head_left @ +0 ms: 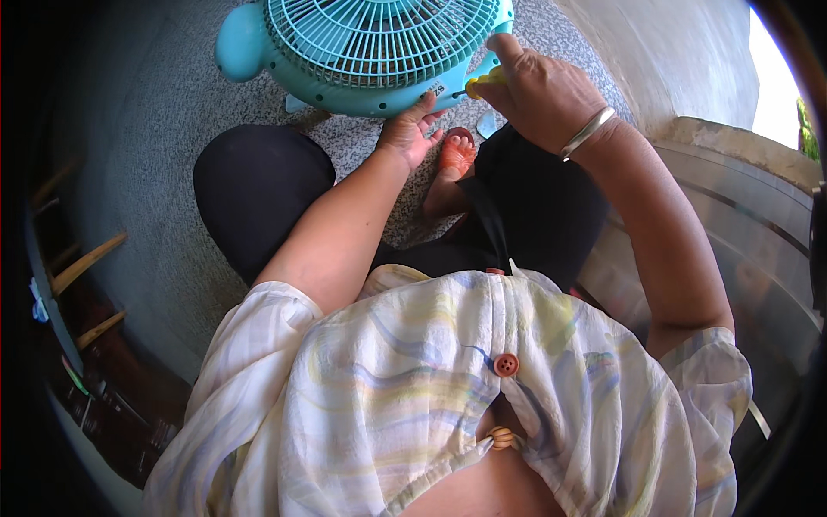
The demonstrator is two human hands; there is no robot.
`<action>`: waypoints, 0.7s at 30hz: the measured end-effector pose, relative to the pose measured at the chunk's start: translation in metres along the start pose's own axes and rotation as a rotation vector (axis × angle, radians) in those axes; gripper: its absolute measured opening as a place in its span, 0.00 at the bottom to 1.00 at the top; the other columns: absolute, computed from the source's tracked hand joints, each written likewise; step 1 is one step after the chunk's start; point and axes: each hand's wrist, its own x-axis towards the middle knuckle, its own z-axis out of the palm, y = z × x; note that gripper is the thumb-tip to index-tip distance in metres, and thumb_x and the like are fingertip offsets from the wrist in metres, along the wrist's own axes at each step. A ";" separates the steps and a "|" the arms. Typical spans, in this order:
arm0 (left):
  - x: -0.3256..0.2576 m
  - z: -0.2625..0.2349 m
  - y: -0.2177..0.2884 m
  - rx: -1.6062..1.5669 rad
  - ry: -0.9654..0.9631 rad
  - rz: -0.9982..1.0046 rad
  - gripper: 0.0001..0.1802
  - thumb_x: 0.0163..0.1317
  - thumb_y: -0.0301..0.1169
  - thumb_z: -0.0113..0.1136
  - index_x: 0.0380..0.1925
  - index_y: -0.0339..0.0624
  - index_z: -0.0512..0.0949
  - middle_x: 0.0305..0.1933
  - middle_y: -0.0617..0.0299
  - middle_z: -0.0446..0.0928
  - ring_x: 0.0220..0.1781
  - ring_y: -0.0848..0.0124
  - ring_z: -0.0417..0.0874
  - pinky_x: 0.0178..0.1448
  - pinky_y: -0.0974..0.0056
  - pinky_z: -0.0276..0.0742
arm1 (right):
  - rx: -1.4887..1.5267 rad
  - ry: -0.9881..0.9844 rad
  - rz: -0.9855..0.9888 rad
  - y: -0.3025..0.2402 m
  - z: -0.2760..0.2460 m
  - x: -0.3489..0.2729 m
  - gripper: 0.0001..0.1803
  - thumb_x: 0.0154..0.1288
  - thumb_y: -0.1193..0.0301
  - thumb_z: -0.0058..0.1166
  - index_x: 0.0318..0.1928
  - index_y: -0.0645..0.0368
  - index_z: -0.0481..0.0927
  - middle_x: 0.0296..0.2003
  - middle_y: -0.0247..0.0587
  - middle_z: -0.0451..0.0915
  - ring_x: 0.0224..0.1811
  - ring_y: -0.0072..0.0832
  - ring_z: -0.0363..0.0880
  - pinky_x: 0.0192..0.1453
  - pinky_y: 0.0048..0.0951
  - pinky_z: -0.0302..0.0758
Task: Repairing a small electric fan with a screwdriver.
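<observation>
We are facing a turquoise plastic fan with a round, ribbed grille (pixel 379 43) at the top of the view, its upper part running out of the frame. Grey speckled flooring (pixel 155 164) is showing around it, and our knees in black trousers (pixel 263 185) are spreading on either side, just short of its near rim.

Our right hand (pixel 544 96) is clamping on a yellow-handled screwdriver (pixel 487 81), which is pointing leftward at the fan's near rim, right of centre; whether its tip is sitting in a screw hole, we cannot tell. A smooth silver-coloured bangle (pixel 588 133) is circling that wrist.

Our left hand (pixel 411 136) is touching the same rim from the near side, left of the screwdriver, its fingers standing apart rather than closing around anything. Below, a foot in a reddish sandal (pixel 457 155) is resting on the flooring between our knees.
</observation>
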 end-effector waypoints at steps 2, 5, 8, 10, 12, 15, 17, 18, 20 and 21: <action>0.001 0.000 0.001 0.003 -0.024 -0.011 0.34 0.44 0.46 0.72 0.51 0.56 0.68 0.52 0.69 0.71 0.56 0.71 0.69 0.56 0.55 0.58 | 0.014 0.068 -0.212 0.002 -0.002 -0.006 0.17 0.62 0.59 0.51 0.41 0.61 0.72 0.24 0.46 0.78 0.29 0.39 0.81 0.30 0.37 0.77; 0.000 0.002 0.000 0.009 -0.009 -0.009 0.34 0.43 0.46 0.72 0.50 0.56 0.68 0.52 0.69 0.71 0.55 0.72 0.69 0.55 0.55 0.59 | 0.075 0.073 -0.126 0.004 0.006 -0.002 0.18 0.63 0.56 0.49 0.40 0.60 0.74 0.24 0.46 0.79 0.29 0.40 0.81 0.31 0.36 0.77; -0.001 0.002 0.002 0.031 0.009 -0.001 0.33 0.44 0.47 0.72 0.50 0.54 0.69 0.52 0.67 0.71 0.55 0.71 0.69 0.55 0.54 0.60 | -0.023 -0.063 0.114 -0.005 -0.002 0.006 0.21 0.65 0.52 0.45 0.34 0.59 0.79 0.25 0.45 0.80 0.29 0.39 0.82 0.32 0.34 0.78; -0.008 0.005 0.005 0.071 0.083 -0.085 0.32 0.45 0.47 0.71 0.49 0.52 0.69 0.50 0.65 0.72 0.53 0.71 0.70 0.54 0.54 0.62 | -0.006 -0.103 0.151 -0.011 -0.009 0.010 0.24 0.66 0.50 0.43 0.31 0.58 0.80 0.25 0.44 0.81 0.29 0.38 0.82 0.32 0.34 0.78; -0.019 0.017 0.010 0.118 0.150 -0.168 0.31 0.46 0.48 0.70 0.49 0.51 0.70 0.49 0.63 0.73 0.52 0.70 0.71 0.54 0.54 0.64 | 0.011 -0.136 0.198 -0.014 -0.012 0.010 0.28 0.66 0.47 0.41 0.27 0.57 0.82 0.25 0.43 0.81 0.29 0.37 0.82 0.33 0.33 0.79; -0.036 0.038 0.019 0.437 0.201 -0.404 0.25 0.50 0.43 0.68 0.45 0.45 0.73 0.40 0.61 0.78 0.41 0.71 0.77 0.45 0.60 0.72 | 0.046 -0.113 0.227 -0.018 -0.013 0.012 0.32 0.64 0.43 0.40 0.21 0.59 0.80 0.21 0.47 0.79 0.25 0.41 0.80 0.30 0.35 0.77; -0.046 0.056 0.029 1.306 0.030 0.276 0.19 0.51 0.36 0.67 0.41 0.40 0.75 0.32 0.62 0.80 0.30 0.74 0.79 0.37 0.68 0.75 | -0.011 -0.218 0.242 -0.022 -0.017 0.014 0.29 0.66 0.45 0.40 0.29 0.56 0.84 0.25 0.40 0.82 0.31 0.32 0.83 0.34 0.32 0.79; -0.063 0.081 0.038 1.430 0.029 0.680 0.13 0.49 0.29 0.67 0.34 0.36 0.77 0.29 0.63 0.80 0.25 0.78 0.79 0.32 0.73 0.75 | 0.021 -0.238 0.280 -0.018 -0.020 0.010 0.28 0.65 0.46 0.41 0.30 0.55 0.84 0.26 0.40 0.82 0.31 0.33 0.83 0.36 0.32 0.79; -0.067 0.098 0.060 1.341 -0.029 0.907 0.13 0.44 0.29 0.70 0.30 0.39 0.78 0.28 0.64 0.80 0.27 0.75 0.80 0.34 0.68 0.77 | 0.011 -0.241 0.276 -0.019 -0.021 0.013 0.28 0.65 0.45 0.41 0.32 0.55 0.84 0.27 0.41 0.82 0.32 0.33 0.83 0.37 0.33 0.79; -0.067 0.104 0.067 1.361 -0.076 0.949 0.15 0.44 0.26 0.70 0.34 0.39 0.78 0.30 0.65 0.80 0.29 0.79 0.79 0.33 0.71 0.76 | -0.008 -0.252 0.278 -0.019 -0.020 0.014 0.28 0.64 0.45 0.42 0.33 0.55 0.84 0.29 0.41 0.82 0.34 0.33 0.83 0.38 0.33 0.79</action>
